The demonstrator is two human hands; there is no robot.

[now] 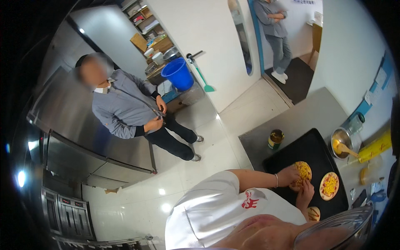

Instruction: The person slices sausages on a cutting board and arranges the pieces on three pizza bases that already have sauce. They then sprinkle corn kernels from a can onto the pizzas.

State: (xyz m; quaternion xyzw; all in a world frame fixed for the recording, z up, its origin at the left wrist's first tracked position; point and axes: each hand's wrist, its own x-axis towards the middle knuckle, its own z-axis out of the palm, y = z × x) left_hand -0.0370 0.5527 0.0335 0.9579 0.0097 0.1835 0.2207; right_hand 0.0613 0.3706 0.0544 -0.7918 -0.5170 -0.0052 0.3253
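Observation:
My left hand (287, 176), with a bracelet on its wrist, is over the left side of a round pizza (303, 173) topped with yellow corn. Its bent fingers are drawn together at the topping; whatever they hold is too small to make out. My right hand (306, 192) reaches to the near edge of the same pizza, its fingertips touching it and slightly apart. A second pizza (329, 186) with corn over red topping lies to the right on the black baking tray (313, 143). Partly behind my right forearm is a third round base (314, 213) with dark streaks of sauce.
An opened can (276, 138) stands left of the tray on the steel table (259, 139). A metal bowl (341, 141) with a spatula and a yellow roll box (375, 146) sit at the right. One person (125, 100) stands across the floor at left, another (275, 37) in the doorway.

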